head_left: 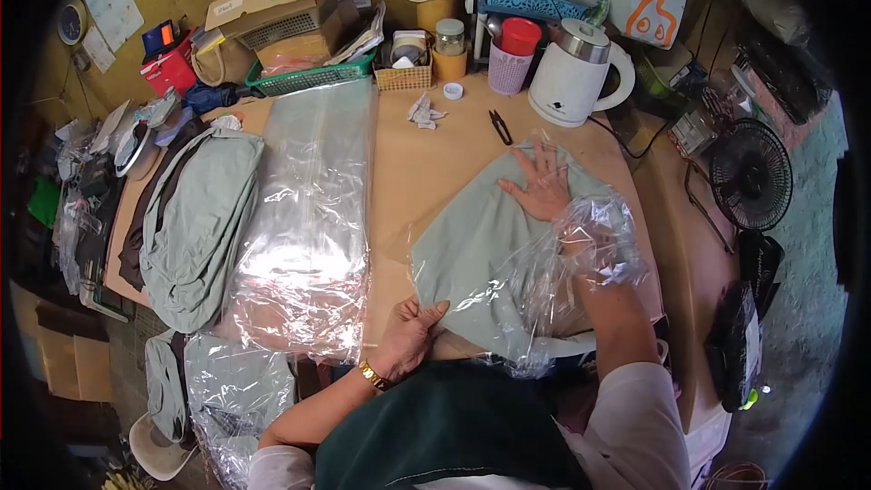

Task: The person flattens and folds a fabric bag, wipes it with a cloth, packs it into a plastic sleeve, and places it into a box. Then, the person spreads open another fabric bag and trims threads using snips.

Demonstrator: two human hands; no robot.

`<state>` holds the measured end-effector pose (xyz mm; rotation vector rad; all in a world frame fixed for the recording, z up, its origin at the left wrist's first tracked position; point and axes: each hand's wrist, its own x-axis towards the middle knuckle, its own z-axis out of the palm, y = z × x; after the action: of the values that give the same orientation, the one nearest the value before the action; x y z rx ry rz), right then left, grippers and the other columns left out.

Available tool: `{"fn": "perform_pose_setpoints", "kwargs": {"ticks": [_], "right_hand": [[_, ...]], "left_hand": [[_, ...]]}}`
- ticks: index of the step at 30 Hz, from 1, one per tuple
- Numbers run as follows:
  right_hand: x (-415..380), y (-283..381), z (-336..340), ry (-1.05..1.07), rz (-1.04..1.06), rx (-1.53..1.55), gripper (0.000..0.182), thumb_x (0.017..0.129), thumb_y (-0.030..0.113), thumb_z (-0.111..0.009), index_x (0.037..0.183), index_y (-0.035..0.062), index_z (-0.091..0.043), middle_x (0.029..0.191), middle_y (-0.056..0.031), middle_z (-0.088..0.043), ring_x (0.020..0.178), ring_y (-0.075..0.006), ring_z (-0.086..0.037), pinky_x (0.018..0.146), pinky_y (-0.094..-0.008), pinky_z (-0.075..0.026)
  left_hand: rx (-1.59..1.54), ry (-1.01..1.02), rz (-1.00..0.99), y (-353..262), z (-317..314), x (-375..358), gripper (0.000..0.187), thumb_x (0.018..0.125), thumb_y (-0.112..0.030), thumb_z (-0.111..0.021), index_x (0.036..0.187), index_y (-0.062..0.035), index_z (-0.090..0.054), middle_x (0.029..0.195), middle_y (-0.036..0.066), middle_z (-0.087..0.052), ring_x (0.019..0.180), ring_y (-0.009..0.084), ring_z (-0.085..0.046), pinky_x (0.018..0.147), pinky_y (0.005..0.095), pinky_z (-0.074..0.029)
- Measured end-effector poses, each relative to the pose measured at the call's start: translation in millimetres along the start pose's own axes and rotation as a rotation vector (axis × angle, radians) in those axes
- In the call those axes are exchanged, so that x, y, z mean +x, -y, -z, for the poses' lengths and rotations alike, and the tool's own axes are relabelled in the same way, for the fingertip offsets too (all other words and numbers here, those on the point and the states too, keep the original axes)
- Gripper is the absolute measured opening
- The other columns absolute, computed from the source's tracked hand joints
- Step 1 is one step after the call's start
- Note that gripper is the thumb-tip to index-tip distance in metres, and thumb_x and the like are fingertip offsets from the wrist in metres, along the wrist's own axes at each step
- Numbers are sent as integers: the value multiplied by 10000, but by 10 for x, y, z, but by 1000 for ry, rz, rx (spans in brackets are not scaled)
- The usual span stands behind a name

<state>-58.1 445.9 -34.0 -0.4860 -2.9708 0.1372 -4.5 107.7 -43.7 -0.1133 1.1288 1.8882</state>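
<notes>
One grey-green cloth (481,227) lies spread on the desk (395,163), right of its middle, with clear plastic (535,290) over part of it. The right hand (543,183) presses on the far part of the cloth, its grip wide open, fingers splayed, holding nothing; plastic bunches around that wrist. The left hand (410,334), below a gold-coloured watch (373,376), has its grip closed, thumb and fingers pinching the near left edge of the cloth; whether plastic is caught there too, I cannot tell.

Left of the cloth lies a flat stack of clear bags (313,150), shiny with glare, and beside that a pile of folded grey-green fabric (201,227). Just past the cloth's far end rest black snips (500,128), near a white kettle (564,82). A crumpled scrap (424,112) sits farther left, near a small white ring (453,91).
</notes>
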Motion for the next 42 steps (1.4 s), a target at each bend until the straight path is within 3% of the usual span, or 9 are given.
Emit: {"fn": "perform_pose_setpoints", "kwargs": {"ticks": [7, 13, 19, 22, 28, 34, 38, 41, 42], "right_hand": [[95, 14, -237, -17, -222, 35, 918, 892, 681, -467, 1520, 52, -238, 1606, -229, -75, 1483, -426, -18, 1127, -678, -68], [-422, 431, 26, 171, 71, 18, 823, 910, 614, -485, 1538, 145, -231, 1601, -217, -119, 1471, -455, -55, 1096, -718, -43], [-1010, 406, -94, 174, 334, 92, 758, 954, 520, -488, 1539, 129, -206, 1598, -222, -103, 1470, -412, -121, 1148, -650, -67], [-1381, 508, 372, 392, 574, 207, 772, 954, 547, -464, 1534, 105, -210, 1533, -230, -195, 1398, -400, -216, 1120, -618, -139], [-431, 579, 1063, 635, 272, 908, 812, 954, 603, -416, 1524, 59, -218, 1403, -246, -379, 1254, -377, -408, 1065, -554, -284], [-978, 600, 480, 1304, 190, 1513, 867, 954, 659, -367, 1514, 13, -227, 1273, -262, -562, 1109, -353, -600, 1010, -490, -428], [-1442, 640, 397, 856, -183, 2187, 834, 901, 447, -642, 1458, -67, -295, 1333, -281, -526, 1128, -374, -613, 1055, -514, -392], [-1500, 1065, 454, 369, 362, 1443, 689, 954, 460, -578, 1452, 22, -391, 1156, -174, -670, 1102, -316, -622, 1000, -413, -450], [-1273, 1144, 354, 516, 273, 1132, 583, 949, 387, -601, 1394, 34, -470, 1158, -165, -670, 1103, -286, -621, 990, -398, -453]], "left_hand": [[-23, 56, -57, -93, -78, -98, 161, 956, -122, -631, 1085, -29, -608, 979, 50, -688, 803, 94, -640, 812, 306, -562], [46, -290, 30, -601, -276, -59, 300, 959, -141, -629, 1201, 23, -564, 1078, 96, -668, 982, 190, -658, 855, 375, -585], [-114, -165, -121, -772, -45, -57, 287, 975, -137, -590, 1175, 69, -568, 1055, 166, -673, 925, 251, -693, 833, 405, -603], [57, -225, -276, -1129, 177, -203, 418, 995, -217, -555, 1280, 85, -512, 1149, 185, -649, 1019, 258, -669, 876, 378, -581], [-185, -160, -620, -1900, 406, -410, 337, 992, -214, -566, 1201, 50, -555, 1098, 142, -670, 926, 231, -688, 842, 355, -580], [-152, -606, -759, -1082, 1191, -1017, 347, 1016, -225, -518, 1299, -24, -509, 1216, 112, -623, 1088, 237, -628, 949, 435, -523], [-248, -511, -539, -633, 1657, -1487, 423, 1005, -366, -527, 1315, -79, -507, 1215, 93, -626, 1071, 220, -634, 911, 420, -532], [-180, -456, -498, -729, 1915, -1509, 447, 994, -383, -534, 1306, -65, -515, 1170, 89, -647, 1067, 221, -643, 883, 395, -541], [-101, -500, -466, -899, 1850, -1453, 421, 991, -336, -557, 1302, -55, -521, 1160, 92, -651, 1057, 227, -649, 884, 397, -544]]}}
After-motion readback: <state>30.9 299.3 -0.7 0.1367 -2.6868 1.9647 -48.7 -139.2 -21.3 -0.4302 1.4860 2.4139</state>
